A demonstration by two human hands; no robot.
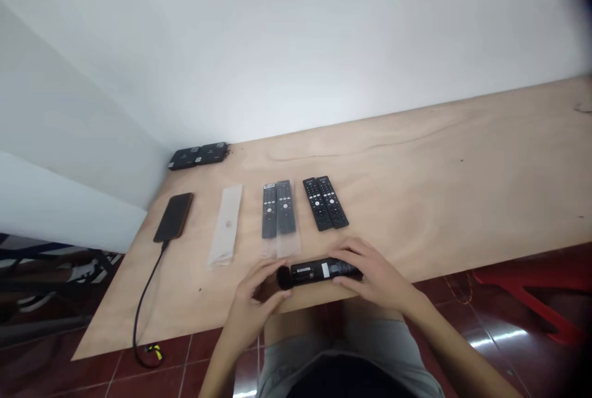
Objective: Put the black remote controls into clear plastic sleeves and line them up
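Note:
My left hand (259, 295) pinches a small round black piece (283, 277) between thumb and fingers at the table's front edge. My right hand (365, 269) holds the right end of a black remote (311, 271), which lies sideways with its underside up and a small white label showing. The round piece is at the remote's left end. Beyond them lie two remotes in clear plastic sleeves (277, 210) and, to the right, two bare black remotes (325, 203) side by side.
A flat whitish plastic sleeve (227, 224) lies left of the remotes. Farther left is a phone (173, 218) with a black cable (147, 291) hanging off the wooden table (439, 200). Two black boxes (198, 156) stand by the wall. A red chair (536, 293) is at right.

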